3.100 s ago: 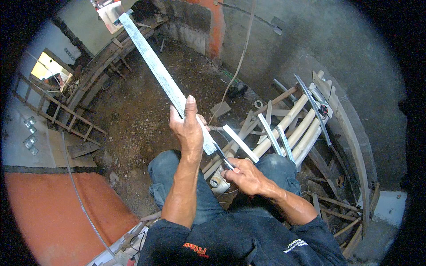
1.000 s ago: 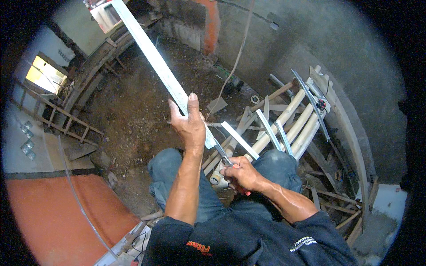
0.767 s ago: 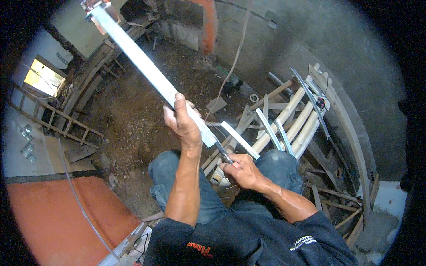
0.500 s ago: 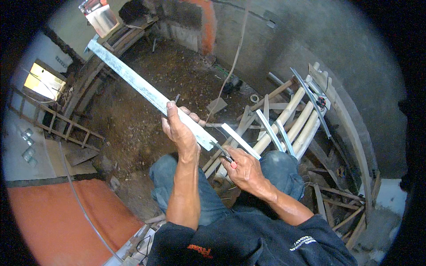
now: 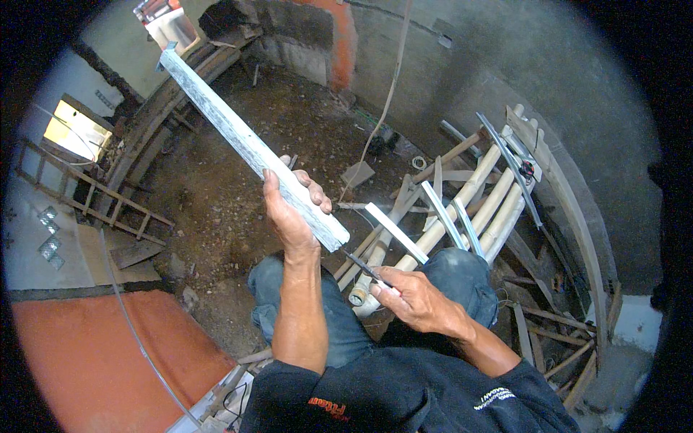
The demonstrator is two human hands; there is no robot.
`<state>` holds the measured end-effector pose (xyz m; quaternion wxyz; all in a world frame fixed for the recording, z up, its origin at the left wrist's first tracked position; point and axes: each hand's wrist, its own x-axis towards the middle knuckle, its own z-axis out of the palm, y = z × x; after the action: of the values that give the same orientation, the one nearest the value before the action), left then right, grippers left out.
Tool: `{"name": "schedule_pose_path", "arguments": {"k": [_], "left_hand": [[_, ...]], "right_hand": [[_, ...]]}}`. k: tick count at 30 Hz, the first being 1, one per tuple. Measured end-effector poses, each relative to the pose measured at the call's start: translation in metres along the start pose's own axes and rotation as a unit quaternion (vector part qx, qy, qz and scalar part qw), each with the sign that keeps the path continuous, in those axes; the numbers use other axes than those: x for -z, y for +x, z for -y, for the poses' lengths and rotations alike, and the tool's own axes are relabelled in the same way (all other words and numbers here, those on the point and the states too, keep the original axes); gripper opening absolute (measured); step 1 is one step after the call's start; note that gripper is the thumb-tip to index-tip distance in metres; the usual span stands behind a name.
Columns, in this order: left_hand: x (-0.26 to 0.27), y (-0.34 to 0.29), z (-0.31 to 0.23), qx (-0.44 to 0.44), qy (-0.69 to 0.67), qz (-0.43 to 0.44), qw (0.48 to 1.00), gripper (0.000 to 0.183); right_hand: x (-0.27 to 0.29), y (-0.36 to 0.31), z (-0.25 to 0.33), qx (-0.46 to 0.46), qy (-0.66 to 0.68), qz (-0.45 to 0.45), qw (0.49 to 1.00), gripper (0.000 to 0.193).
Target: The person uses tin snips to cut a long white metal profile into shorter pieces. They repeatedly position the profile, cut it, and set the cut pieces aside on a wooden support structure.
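My left hand (image 5: 292, 213) is wrapped around a long galvanized metal profile (image 5: 227, 135), near its lower end. The strip slants up to the far left, where its tip bears a short bent crosspiece (image 5: 167, 54). Below it, my right hand (image 5: 419, 299) is closed on a slim, dark hand tool (image 5: 359, 265). The tool's narrow tip points at the profile's lower end, very close to it; whether they touch I cannot tell. Most of the handle is hidden in my fist, so its exact kind is unclear.
Bamboo poles (image 5: 469, 189) lie at the right, with short metal profile pieces (image 5: 395, 232) on them. A long wooden plank (image 5: 570, 191) curves along the right wall. At the left are a wooden ladder (image 5: 86, 198) and an orange surface (image 5: 108, 353). Rubble-strewn ground (image 5: 216, 180) lies ahead.
The profile has rolled slightly in my left hand, and its lower end sits a little lower. My right hand has moved slightly down and right, with the tool drawn back from the profile's end.
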<state>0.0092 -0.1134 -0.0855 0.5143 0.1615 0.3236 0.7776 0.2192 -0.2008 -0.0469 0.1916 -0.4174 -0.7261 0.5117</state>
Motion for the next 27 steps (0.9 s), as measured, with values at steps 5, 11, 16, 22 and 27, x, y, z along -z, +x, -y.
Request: {"name": "schedule_pose_path", "arguments": {"k": [5,11,16,22,27], "left_hand": [[-0.003,-0.006,0.003,-0.011,0.017,-0.001,1.0,0.063],[-0.009,-0.011,0.007,-0.01,0.02,-0.016,1.0,0.056],[-0.009,-0.013,0.01,-0.004,0.033,-0.023,0.999,0.057],[-0.008,-0.011,0.013,-0.01,0.028,-0.046,0.998,0.057],[-0.005,-0.01,0.01,-0.002,0.011,-0.051,0.999,0.057]], "right_hand": [[-0.002,0.001,-0.001,-0.059,-0.049,-0.008,0.997,0.028],[-0.002,0.004,-0.002,-0.046,-0.029,-0.027,0.998,0.028],[-0.003,0.008,0.0,-0.054,-0.034,-0.035,0.997,0.027],[-0.001,0.01,0.0,-0.078,-0.032,-0.038,0.996,0.03],[-0.001,0.01,0.003,-0.073,-0.034,-0.037,0.996,0.032]]}}
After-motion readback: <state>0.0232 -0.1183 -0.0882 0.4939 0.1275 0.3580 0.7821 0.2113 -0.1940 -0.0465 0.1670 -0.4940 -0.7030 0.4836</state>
